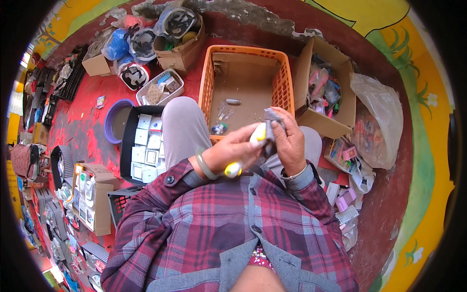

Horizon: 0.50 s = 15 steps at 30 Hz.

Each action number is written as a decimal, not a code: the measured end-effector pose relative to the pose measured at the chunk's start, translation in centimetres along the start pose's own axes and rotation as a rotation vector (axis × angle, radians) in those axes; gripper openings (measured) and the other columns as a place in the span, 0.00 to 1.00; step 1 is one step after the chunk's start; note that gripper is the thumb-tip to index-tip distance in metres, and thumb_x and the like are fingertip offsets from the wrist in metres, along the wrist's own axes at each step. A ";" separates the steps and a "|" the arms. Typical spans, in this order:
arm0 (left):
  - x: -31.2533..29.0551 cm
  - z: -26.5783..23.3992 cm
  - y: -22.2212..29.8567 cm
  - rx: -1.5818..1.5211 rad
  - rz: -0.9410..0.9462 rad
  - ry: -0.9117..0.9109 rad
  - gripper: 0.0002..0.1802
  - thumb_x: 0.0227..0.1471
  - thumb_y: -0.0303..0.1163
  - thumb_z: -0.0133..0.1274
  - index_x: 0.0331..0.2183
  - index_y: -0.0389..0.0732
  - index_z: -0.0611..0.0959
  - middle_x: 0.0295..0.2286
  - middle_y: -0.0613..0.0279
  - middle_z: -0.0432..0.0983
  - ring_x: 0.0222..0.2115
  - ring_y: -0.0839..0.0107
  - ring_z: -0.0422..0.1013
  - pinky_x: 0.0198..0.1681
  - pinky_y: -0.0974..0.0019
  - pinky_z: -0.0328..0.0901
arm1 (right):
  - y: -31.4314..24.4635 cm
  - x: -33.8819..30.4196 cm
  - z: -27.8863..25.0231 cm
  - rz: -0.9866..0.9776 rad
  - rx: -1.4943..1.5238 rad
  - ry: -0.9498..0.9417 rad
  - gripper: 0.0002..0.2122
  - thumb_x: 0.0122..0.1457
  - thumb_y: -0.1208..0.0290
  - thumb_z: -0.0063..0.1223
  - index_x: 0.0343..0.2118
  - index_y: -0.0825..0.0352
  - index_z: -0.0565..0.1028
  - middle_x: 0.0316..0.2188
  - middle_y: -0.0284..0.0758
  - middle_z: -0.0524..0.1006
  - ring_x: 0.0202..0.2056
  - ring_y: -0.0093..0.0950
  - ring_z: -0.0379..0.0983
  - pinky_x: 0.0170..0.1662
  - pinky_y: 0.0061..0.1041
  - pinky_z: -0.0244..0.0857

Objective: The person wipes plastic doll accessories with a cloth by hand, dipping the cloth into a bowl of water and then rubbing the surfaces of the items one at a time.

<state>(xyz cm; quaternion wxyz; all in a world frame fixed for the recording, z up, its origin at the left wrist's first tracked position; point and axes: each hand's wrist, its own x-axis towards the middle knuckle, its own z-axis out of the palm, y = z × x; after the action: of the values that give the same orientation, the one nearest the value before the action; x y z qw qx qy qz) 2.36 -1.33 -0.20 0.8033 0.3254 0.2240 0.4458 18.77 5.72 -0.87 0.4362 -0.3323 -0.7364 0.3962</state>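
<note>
Floor point(83, 125): red, crate point(206, 85) at twelve o'clock.
Left hand point(234, 148): we grip the white-yellow object point(257, 135).
Right hand point(290, 142): we pinch grey cloth point(270, 117) at the object's one-o'clock end, between our hands.

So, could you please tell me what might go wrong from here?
The white-and-yellow item might slip from the left hand and drop toward the orange basket. The grey cloth in the right hand could catch on it and tug it loose. The pale bangle could knock against it.
</note>
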 end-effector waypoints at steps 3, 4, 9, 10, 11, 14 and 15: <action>-1.0 1.2 -0.1 0.147 -0.056 -0.095 0.30 0.54 0.34 0.45 0.56 0.39 0.56 0.28 0.61 0.66 0.18 0.79 0.62 0.21 0.78 0.59 | 2.8 0.1 -0.4 0.452 0.402 -0.009 0.10 0.55 0.76 0.45 0.39 0.74 0.72 0.37 0.36 0.74 0.37 0.25 0.71 0.41 0.20 0.63; -0.8 1.1 0.1 0.124 -0.038 -0.083 0.30 0.54 0.34 0.46 0.56 0.39 0.56 0.28 0.61 0.66 0.18 0.79 0.62 0.21 0.78 0.59 | 3.2 0.0 -0.6 0.531 0.547 -0.004 0.10 0.56 0.75 0.44 0.39 0.73 0.72 0.36 0.35 0.74 0.36 0.23 0.71 0.40 0.19 0.64; -1.2 -0.6 1.2 -0.084 0.021 0.009 0.32 0.52 0.32 0.47 0.56 0.42 0.55 0.29 0.57 0.66 0.20 0.76 0.63 0.17 0.78 0.60 | 2.4 -0.6 -2.0 0.668 0.840 0.075 0.12 0.58 0.73 0.40 0.43 0.72 0.69 0.34 0.34 0.75 0.33 0.20 0.72 0.34 0.16 0.67; -1.4 -0.8 1.2 -0.142 0.037 0.006 0.33 0.51 0.32 0.48 0.56 0.42 0.55 0.29 0.57 0.66 0.20 0.75 0.63 0.16 0.78 0.60 | 1.7 -0.5 -2.3 0.667 0.856 0.099 0.13 0.59 0.73 0.41 0.44 0.72 0.69 0.35 0.35 0.74 0.34 0.21 0.72 0.36 0.16 0.67; -1.7 -1.1 1.2 -0.134 0.035 0.011 0.33 0.51 0.32 0.48 0.56 0.42 0.55 0.29 0.57 0.66 0.20 0.76 0.63 0.17 0.78 0.60 | 2.3 -0.6 -2.7 0.609 0.871 0.092 0.13 0.59 0.72 0.42 0.45 0.72 0.68 0.36 0.35 0.74 0.35 0.23 0.72 0.39 0.19 0.67; -2.1 -1.6 1.0 -0.095 0.050 0.025 0.33 0.50 0.32 0.50 0.56 0.41 0.57 0.28 0.58 0.65 0.20 0.76 0.63 0.18 0.78 0.59 | 1.7 -0.5 -3.6 0.599 0.933 0.076 0.12 0.59 0.73 0.43 0.45 0.70 0.67 0.36 0.36 0.74 0.36 0.24 0.72 0.41 0.22 0.67; -2.1 -1.7 0.9 -0.069 0.063 0.030 0.33 0.50 0.32 0.50 0.56 0.40 0.57 0.27 0.59 0.65 0.20 0.76 0.63 0.19 0.78 0.59 | 1.4 -0.5 -3.7 0.589 0.945 0.068 0.12 0.58 0.73 0.44 0.44 0.70 0.67 0.36 0.36 0.74 0.36 0.24 0.72 0.41 0.22 0.67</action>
<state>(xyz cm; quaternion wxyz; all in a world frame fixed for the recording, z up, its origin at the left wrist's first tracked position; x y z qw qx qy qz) -0.28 -2.26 -0.57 0.7962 0.2977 0.2098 0.4832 22.49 7.07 -1.11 0.4320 -0.3049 -0.3400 0.7777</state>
